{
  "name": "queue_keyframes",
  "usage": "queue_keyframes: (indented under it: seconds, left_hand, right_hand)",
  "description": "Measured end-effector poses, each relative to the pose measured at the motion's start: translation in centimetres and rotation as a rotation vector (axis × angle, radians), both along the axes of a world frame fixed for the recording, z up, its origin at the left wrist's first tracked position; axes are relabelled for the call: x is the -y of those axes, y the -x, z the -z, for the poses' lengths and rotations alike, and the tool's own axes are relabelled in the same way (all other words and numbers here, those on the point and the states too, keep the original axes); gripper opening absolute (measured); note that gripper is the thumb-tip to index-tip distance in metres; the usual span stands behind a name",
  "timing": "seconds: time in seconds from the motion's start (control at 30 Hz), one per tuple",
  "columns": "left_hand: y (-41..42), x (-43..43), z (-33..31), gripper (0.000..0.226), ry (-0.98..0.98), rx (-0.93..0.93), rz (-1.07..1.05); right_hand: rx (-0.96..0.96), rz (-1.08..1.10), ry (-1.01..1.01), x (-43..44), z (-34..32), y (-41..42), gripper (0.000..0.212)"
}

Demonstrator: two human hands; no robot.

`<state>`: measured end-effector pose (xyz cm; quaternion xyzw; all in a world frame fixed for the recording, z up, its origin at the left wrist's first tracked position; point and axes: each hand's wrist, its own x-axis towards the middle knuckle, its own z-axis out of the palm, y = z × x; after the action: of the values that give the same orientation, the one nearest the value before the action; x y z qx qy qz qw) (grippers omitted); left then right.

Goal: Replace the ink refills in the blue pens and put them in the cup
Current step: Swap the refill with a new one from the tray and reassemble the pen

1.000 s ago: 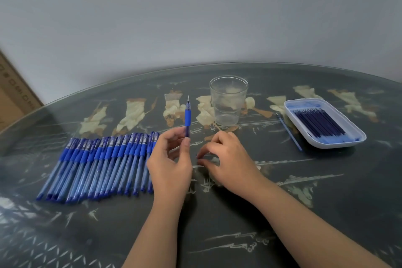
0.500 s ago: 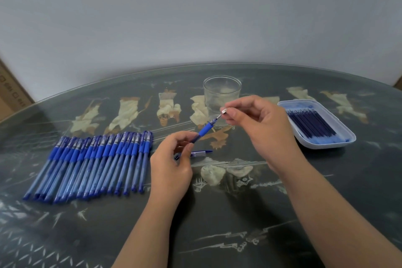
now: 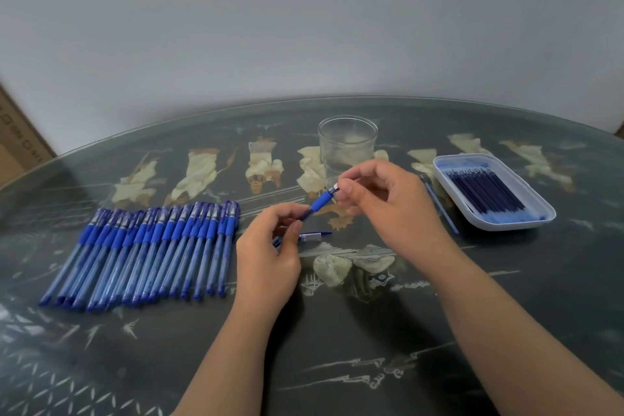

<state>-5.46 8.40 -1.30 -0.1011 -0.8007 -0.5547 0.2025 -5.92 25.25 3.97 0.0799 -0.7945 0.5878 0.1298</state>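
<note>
Between the two sets of fingertips, a blue pen (image 3: 320, 203) is slanting up and to the right above the dark table (image 3: 337, 348). The left hand (image 3: 266, 257) is coming in from below with its wrist low, thumb and forefinger curling round the pen's lower barrel and pinching it. The right hand (image 3: 388, 203) is sitting higher, its thumb and forefinger pinching the pen's silver tip end while the remaining fingers are curling loosely behind. A blue rubber grip is showing just below the right fingertips, with a metal collar right at the pinch.

Just under the left fingers, a small blue and clear pen part (image 3: 314, 236) is lying flat. Left of those fingers, a row of blue pens (image 3: 145, 246) is lying side by side. Beyond the right fingertips, a clear cup (image 3: 347, 142) is standing upright. Right of that hand, a white tray (image 3: 540, 218) is holding dark blue refills (image 3: 486, 192), and a loose refill (image 3: 442, 209) is lying between hand and tray.
</note>
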Motion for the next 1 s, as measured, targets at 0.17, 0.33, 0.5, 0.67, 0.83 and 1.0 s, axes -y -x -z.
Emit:
queue_keyframes:
  seconds: [0.17, 0.33, 0.5, 0.67, 0.83, 1.0]
  left_hand:
    - [-0.01, -0.06, 0.03, 0.036, -0.004, -0.003, 0.013]
    - [-0.12, -0.08, -0.10, 0.038, 0.002, 0.001, 0.021]
    - [-0.06, -0.10, -0.07, 0.037, -0.003, 0.002, 0.021]
    - [-0.05, -0.10, -0.05, 0.037, 0.002, 0.012, 0.021]
    - [-0.10, -0.11, -0.12, 0.039, -0.002, 0.014, 0.022]
    - [-0.12, -0.10, -0.18, 0.040, -0.007, 0.005, 0.027]
  right_hand:
    - [0.065, 0.004, -0.032, -0.17, 0.15, 0.23, 0.032]
    - [0.056, 0.021, -0.007, -0.06, 0.29, 0.08, 0.011]
    - [0.061, 0.037, -0.020, -0.15, 0.29, 0.13, 0.028]
    - [0.021, 0.087, 0.056, 0.08, 0.36, 0.09, 0.023]
    - [0.058, 0.008, 0.060, -0.24, 0.49, 0.32, 0.022]
    - [0.040, 0.051, 0.019, -0.05, 0.67, 0.31, 0.027]
